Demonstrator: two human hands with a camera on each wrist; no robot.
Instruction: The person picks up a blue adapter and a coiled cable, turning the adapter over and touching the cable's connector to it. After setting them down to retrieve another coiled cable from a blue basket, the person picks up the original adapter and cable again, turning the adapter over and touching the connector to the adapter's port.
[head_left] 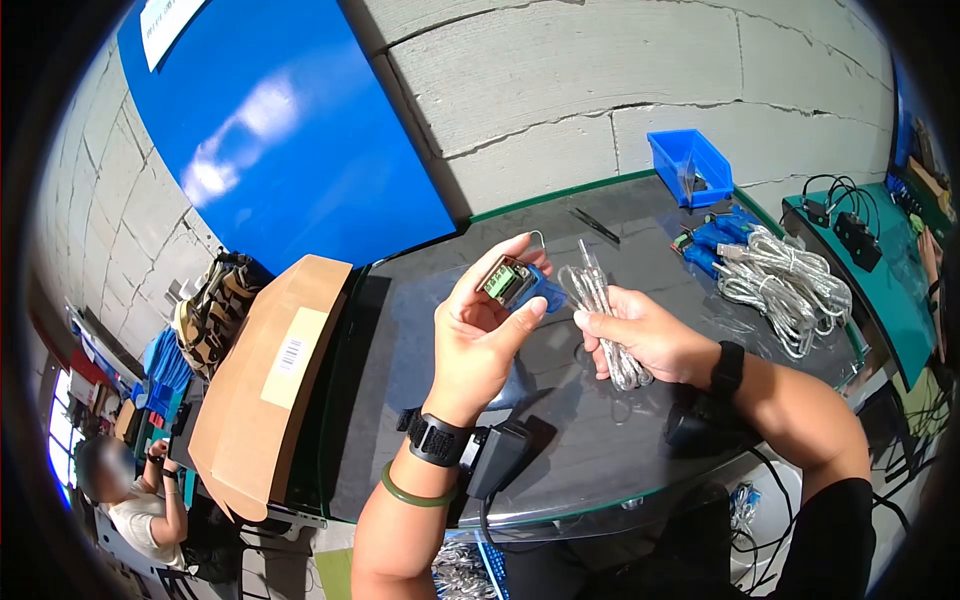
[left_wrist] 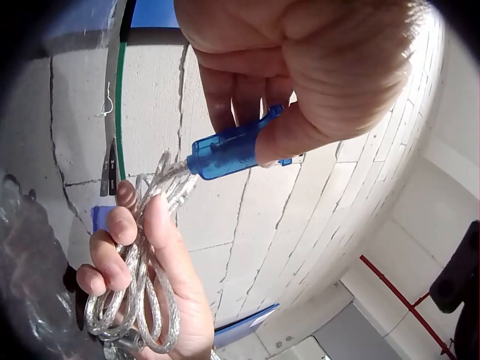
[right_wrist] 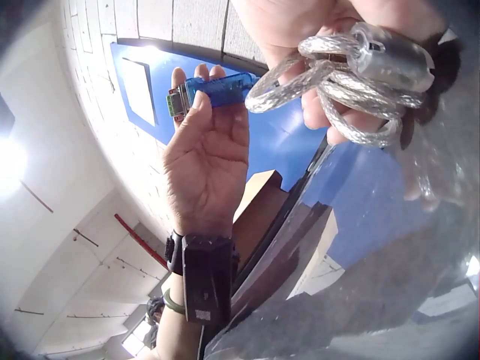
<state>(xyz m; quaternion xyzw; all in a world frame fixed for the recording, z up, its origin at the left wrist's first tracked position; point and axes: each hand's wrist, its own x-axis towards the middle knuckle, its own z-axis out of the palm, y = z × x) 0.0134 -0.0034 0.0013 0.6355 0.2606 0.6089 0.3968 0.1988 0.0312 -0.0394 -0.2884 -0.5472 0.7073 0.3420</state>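
Note:
My left hand (head_left: 470,335) pinches a blue translucent cable adapter (left_wrist: 229,152) between thumb and fingers, above the dark tabletop. A green screw-terminal block (head_left: 498,283) shows at the adapter's end, facing up and left. From its other end runs a silvery braided cable (left_wrist: 135,281), looped into a bundle. My right hand (head_left: 645,335) grips this bundle, thumb on top and fingers curled underneath. In the right wrist view, a clear cylindrical piece (right_wrist: 390,58) on the cable sits close under the palm.
More coiled cables (head_left: 790,275) with blue adapters lie at the table's right, near a blue bin (head_left: 690,165). Black tweezers (head_left: 595,226) rest toward the back. A cardboard box (head_left: 255,390) stands left, below a blue panel (head_left: 290,130). Another person (head_left: 140,500) sits farther left.

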